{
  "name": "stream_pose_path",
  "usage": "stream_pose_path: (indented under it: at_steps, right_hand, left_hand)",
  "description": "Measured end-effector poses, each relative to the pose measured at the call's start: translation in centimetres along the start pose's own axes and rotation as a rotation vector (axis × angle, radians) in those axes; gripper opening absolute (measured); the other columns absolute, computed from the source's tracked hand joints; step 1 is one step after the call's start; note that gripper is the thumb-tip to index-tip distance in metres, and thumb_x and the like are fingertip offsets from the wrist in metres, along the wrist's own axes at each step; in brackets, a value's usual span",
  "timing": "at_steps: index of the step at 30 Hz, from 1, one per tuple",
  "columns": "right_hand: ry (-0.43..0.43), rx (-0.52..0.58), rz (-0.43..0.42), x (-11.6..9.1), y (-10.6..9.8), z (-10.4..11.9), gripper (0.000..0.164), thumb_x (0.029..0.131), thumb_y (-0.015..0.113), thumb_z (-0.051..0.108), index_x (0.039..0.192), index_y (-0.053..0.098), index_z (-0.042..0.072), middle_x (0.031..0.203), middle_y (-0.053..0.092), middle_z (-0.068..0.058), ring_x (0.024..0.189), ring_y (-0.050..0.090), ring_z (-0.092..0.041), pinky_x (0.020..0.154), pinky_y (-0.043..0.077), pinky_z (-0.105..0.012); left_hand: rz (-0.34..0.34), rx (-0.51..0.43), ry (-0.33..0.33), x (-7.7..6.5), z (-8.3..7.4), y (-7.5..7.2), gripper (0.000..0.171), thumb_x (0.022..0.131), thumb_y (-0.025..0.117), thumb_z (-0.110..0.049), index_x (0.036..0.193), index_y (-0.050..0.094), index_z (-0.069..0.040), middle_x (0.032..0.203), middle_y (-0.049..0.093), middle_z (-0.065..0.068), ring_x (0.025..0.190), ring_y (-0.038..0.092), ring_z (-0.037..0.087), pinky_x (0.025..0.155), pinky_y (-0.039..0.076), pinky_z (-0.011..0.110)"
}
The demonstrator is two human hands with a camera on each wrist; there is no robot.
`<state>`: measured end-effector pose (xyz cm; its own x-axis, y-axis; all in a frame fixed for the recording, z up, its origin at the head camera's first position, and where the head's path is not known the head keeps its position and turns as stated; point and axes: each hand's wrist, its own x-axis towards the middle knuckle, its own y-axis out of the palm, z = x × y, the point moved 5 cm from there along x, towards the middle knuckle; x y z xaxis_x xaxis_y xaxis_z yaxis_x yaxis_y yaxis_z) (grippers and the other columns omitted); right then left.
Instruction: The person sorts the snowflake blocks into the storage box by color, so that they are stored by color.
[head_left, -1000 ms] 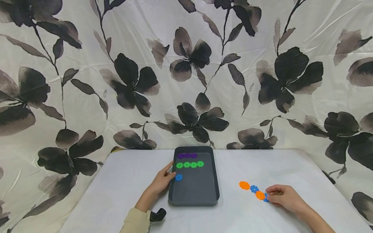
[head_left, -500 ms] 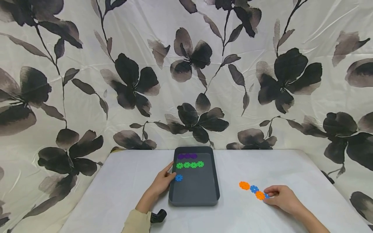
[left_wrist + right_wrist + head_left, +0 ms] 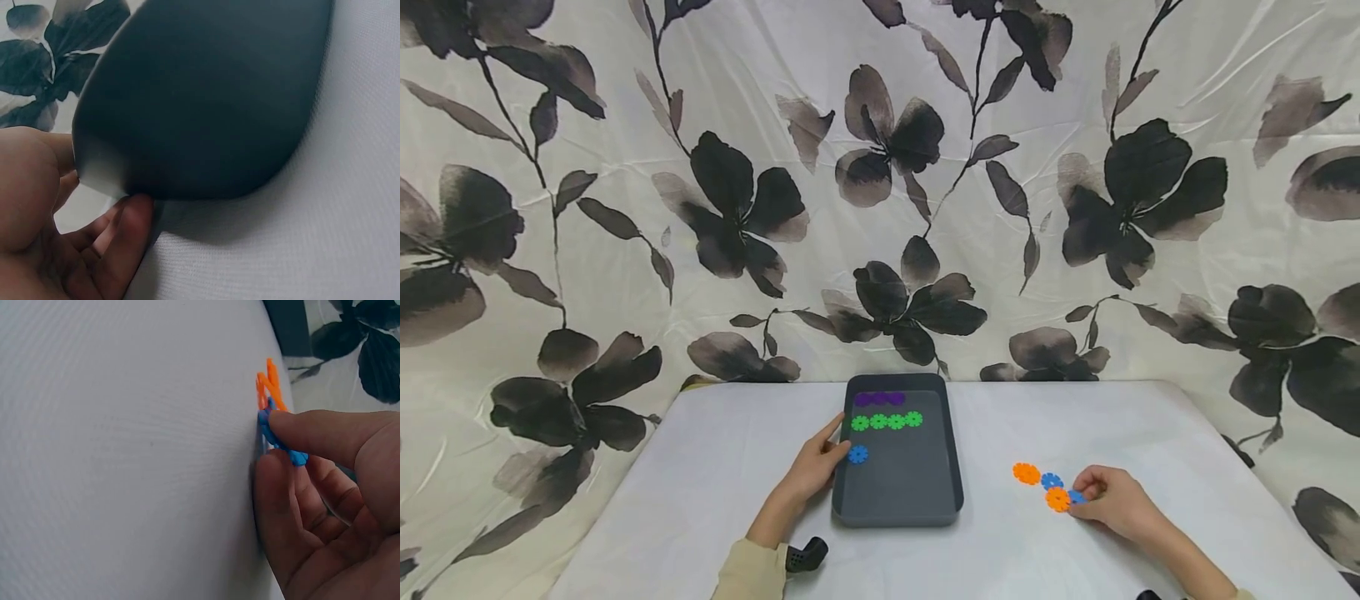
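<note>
My left hand [image 3: 811, 468] grips the left side of a dark grey tray [image 3: 917, 487], its thumb at the rim. The left wrist view shows the fingers against the tray's outer wall [image 3: 206, 106]. To the right of the tray, my right hand [image 3: 1116, 502] pinches a blue notched plastic disc [image 3: 294, 455] between thumb and finger, low over the table. An orange disc [image 3: 1057, 500] lies against it. Just beyond are another blue disc [image 3: 1051, 481] and an orange one [image 3: 1026, 473], perhaps two overlapping. Inside the tray, a single blue disc [image 3: 858, 454] sits near my left thumb.
Green discs [image 3: 878, 422] form a row in the tray, with a row of purple discs [image 3: 880, 399] behind them. A white table [image 3: 1000, 550] carries everything. Behind it hangs a floral cloth [image 3: 895, 208].
My right hand has shifted slightly left and now pinches the blue disc, which tilts. The orange disc beside it has slid a little left. My left hand stays on the tray.
</note>
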<state>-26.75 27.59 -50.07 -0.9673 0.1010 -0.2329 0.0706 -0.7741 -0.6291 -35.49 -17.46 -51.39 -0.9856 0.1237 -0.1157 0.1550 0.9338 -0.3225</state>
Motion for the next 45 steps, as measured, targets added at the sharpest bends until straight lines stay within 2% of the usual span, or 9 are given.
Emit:
stream_pose_path:
  at_steps: [5, 11, 15, 23, 28, 35, 45]
  right_hand:
    - [0.024, 0.063, -0.009, 0.1, -0.6, 0.5, 0.017, 0.084, 0.071, 0.003, 0.098, 0.062, -0.002, 0.076, 0.056, -0.007, 0.063, 0.056, -0.019, 0.059, 0.052, -0.029]
    - [-0.012, 0.118, -0.018, 0.4, -1.6, 1.9, 0.02, 0.088, 0.069, 0.004, 0.104, 0.061, -0.006, 0.08, 0.059, -0.009, 0.069, 0.059, -0.021, 0.064, 0.053, -0.03]
    - [-0.025, 0.157, -0.001, 0.8, -1.4, 3.5, 0.023, 0.089, 0.069, 0.007, 0.107, 0.062, -0.006, 0.085, 0.059, -0.01, 0.072, 0.059, -0.021, 0.067, 0.055, -0.031]
    - [-0.076, 0.224, 0.039, 1.6, 0.2, 6.8, 0.024, 0.091, 0.069, 0.009, 0.108, 0.064, -0.006, 0.087, 0.062, -0.01, 0.074, 0.061, -0.022, 0.07, 0.055, -0.033]
    - [-0.117, 0.252, 0.06, 2.3, 1.5, 8.6, 0.022, 0.092, 0.067, 0.011, 0.108, 0.065, -0.004, 0.086, 0.064, -0.01, 0.075, 0.062, -0.023, 0.072, 0.055, -0.036]
    - [-0.139, 0.322, 0.092, 3.4, 3.4, 10.7, 0.019, 0.091, 0.069, 0.009, 0.105, 0.067, -0.003, 0.084, 0.065, -0.01, 0.071, 0.062, -0.022, 0.07, 0.055, -0.032]
    - [-0.204, 0.373, 0.149, 4.6, 5.6, 14.4, 0.019, 0.09, 0.068, 0.007, 0.105, 0.067, -0.004, 0.084, 0.066, -0.011, 0.07, 0.063, -0.021, 0.07, 0.055, -0.033]
  left_hand:
    - [-0.003, -0.004, 0.012, -0.1, -0.1, 0.0, 0.057, 0.099, 0.057, -0.021, 0.152, 0.035, -0.021, 0.086, 0.052, 0.011, 0.059, 0.045, 0.016, 0.051, 0.041, 0.03]
    - [-0.012, 0.018, 0.02, -0.2, 0.0, -0.1, 0.057, 0.099, 0.057, -0.022, 0.152, 0.035, -0.022, 0.085, 0.052, 0.01, 0.058, 0.044, 0.016, 0.05, 0.041, 0.029]
    - [-0.014, 0.024, 0.019, -0.1, 0.0, -0.2, 0.058, 0.098, 0.059, -0.023, 0.152, 0.036, -0.023, 0.086, 0.053, 0.011, 0.058, 0.045, 0.016, 0.05, 0.043, 0.029]
    - [-0.03, 0.063, 0.042, -0.1, -0.2, 0.0, 0.057, 0.1, 0.056, -0.024, 0.152, 0.035, -0.024, 0.086, 0.051, 0.009, 0.056, 0.044, 0.016, 0.05, 0.041, 0.03]
    - [-0.048, 0.091, 0.04, -0.2, -0.1, 0.1, 0.056, 0.1, 0.056, -0.025, 0.152, 0.035, -0.025, 0.085, 0.05, 0.008, 0.061, 0.045, 0.018, 0.055, 0.04, 0.032]
    - [-0.071, 0.133, 0.032, -0.4, 0.2, 0.2, 0.057, 0.099, 0.056, -0.027, 0.152, 0.035, -0.026, 0.085, 0.045, 0.006, 0.076, 0.043, 0.02, 0.067, 0.035, 0.036]
    - [-0.09, 0.16, 0.045, -0.3, 0.2, 0.0, 0.056, 0.099, 0.057, -0.029, 0.151, 0.037, -0.03, 0.091, 0.047, 0.006, 0.088, 0.045, 0.022, 0.076, 0.034, 0.041]
